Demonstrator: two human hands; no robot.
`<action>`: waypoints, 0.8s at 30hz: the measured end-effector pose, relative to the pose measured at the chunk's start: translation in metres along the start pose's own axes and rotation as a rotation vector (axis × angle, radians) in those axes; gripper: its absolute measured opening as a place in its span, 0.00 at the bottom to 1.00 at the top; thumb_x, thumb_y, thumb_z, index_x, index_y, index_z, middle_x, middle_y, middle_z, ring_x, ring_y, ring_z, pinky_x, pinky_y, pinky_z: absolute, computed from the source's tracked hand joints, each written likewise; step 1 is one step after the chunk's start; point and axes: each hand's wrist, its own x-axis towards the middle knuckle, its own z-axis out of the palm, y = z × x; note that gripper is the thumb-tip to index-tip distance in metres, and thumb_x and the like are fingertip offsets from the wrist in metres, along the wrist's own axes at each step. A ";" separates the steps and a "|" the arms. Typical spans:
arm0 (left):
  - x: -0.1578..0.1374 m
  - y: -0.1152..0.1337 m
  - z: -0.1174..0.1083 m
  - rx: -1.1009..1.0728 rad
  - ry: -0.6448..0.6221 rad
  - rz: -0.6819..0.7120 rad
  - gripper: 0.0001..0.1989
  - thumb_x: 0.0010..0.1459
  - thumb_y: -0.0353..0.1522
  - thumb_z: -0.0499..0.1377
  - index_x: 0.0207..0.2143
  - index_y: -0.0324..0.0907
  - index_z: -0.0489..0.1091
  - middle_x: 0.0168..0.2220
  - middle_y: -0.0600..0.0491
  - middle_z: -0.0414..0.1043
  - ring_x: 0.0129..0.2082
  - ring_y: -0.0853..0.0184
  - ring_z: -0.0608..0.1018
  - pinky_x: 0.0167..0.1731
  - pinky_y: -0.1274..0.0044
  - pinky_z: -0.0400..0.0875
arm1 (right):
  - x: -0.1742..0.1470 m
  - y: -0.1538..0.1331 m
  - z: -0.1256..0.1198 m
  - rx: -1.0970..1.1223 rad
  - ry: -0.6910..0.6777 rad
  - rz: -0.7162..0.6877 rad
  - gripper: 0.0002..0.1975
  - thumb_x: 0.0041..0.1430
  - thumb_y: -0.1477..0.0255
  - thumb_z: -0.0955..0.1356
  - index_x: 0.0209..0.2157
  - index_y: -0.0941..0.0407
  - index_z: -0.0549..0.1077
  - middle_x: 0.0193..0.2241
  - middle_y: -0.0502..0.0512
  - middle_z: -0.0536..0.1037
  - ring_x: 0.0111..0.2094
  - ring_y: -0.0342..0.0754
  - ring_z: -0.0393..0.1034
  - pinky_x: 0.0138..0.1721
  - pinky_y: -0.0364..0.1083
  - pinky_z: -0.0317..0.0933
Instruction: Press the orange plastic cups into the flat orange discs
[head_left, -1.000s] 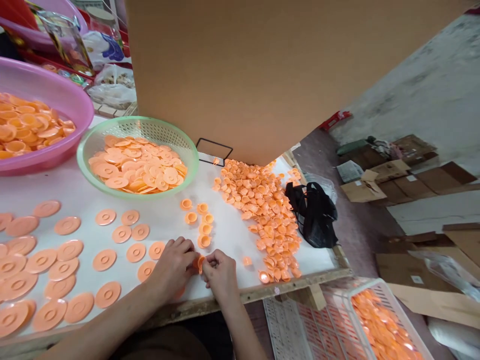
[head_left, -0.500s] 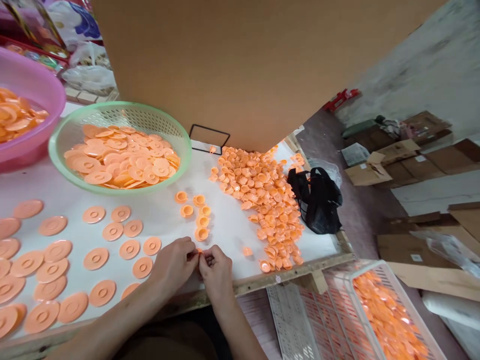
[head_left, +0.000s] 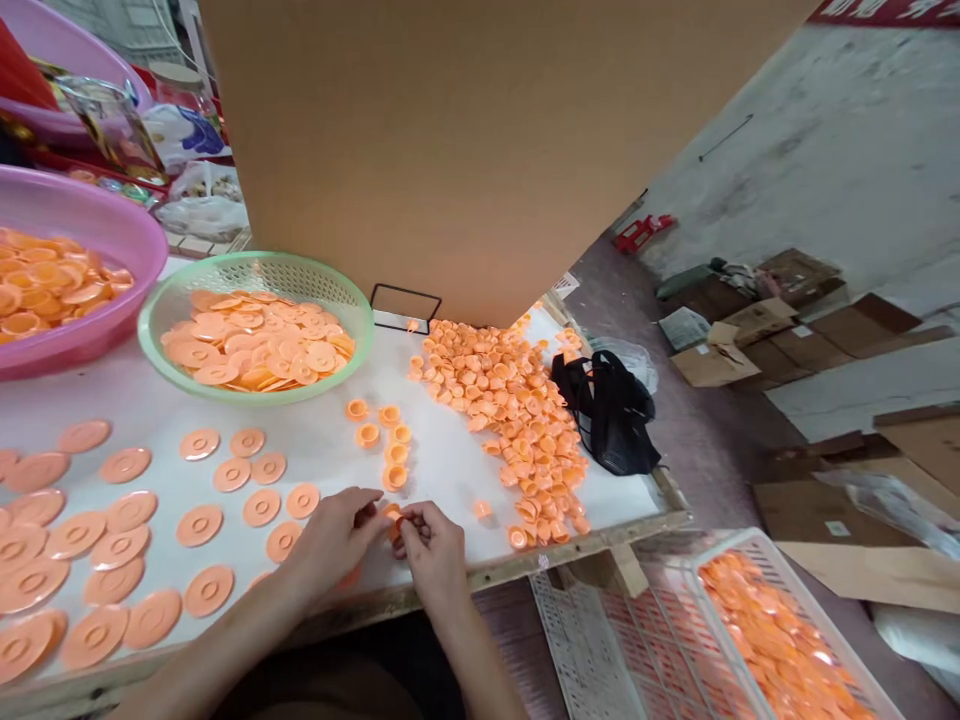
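Note:
A small orange toy cup [head_left: 393, 514] is between my hands near the table's front edge. My right hand [head_left: 433, 548] pinches it from the right, fingers curled. My left hand [head_left: 336, 528] is at its other side, thumb tip close to the cup and index finger apart from the thumb; whether the thumb touches it I cannot tell. Just beyond my hands, several orange cups [head_left: 396, 453] stand in a loose group, openings up. To the left, flat orange saucers [head_left: 199, 525] with raised rings lie spread over the white tabletop [head_left: 442, 470].
A heap of orange cups [head_left: 517, 400] lies at the right, beside a black bag [head_left: 615, 420]. Saucers fill a green basket [head_left: 255, 395]; a pink basin [head_left: 142, 300] stands left of it. A large cardboard box [head_left: 450, 150] rises behind. Below right is a white crate [head_left: 720, 620] of orange pieces.
My left fingers have spread from a pinch, and the orange cup now shows more between my hands. The camera view has tilted and shifted slightly.

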 end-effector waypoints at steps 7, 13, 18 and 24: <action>-0.011 0.015 -0.002 -0.260 -0.130 0.099 0.09 0.58 0.37 0.58 0.39 0.45 0.76 0.38 0.55 0.79 0.40 0.66 0.78 0.42 0.79 0.71 | -0.012 -0.009 0.001 -0.181 0.148 -0.325 0.12 0.57 0.75 0.63 0.44 0.55 0.70 0.39 0.56 0.74 0.36 0.46 0.71 0.31 0.42 0.68; -0.021 0.014 0.001 -0.109 -0.035 0.299 0.13 0.63 0.38 0.55 0.49 0.48 0.72 0.40 0.54 0.78 0.39 0.68 0.78 0.40 0.80 0.70 | -0.017 -0.015 0.003 -0.327 0.208 -0.480 0.09 0.60 0.76 0.61 0.39 0.55 0.69 0.32 0.53 0.72 0.31 0.46 0.69 0.32 0.44 0.65; -0.026 0.014 0.007 -0.020 0.101 0.338 0.11 0.64 0.35 0.52 0.39 0.44 0.74 0.32 0.53 0.77 0.29 0.70 0.76 0.30 0.81 0.68 | -0.022 -0.008 0.019 -0.377 0.330 -0.493 0.10 0.55 0.78 0.60 0.38 0.55 0.67 0.31 0.54 0.71 0.33 0.48 0.70 0.32 0.46 0.65; -0.006 0.014 0.013 0.028 -0.054 0.177 0.10 0.61 0.32 0.53 0.33 0.42 0.73 0.27 0.54 0.75 0.27 0.68 0.75 0.29 0.79 0.67 | 0.000 0.002 0.005 -0.181 0.172 -0.151 0.07 0.50 0.74 0.64 0.34 0.55 0.67 0.24 0.49 0.73 0.23 0.46 0.70 0.25 0.44 0.66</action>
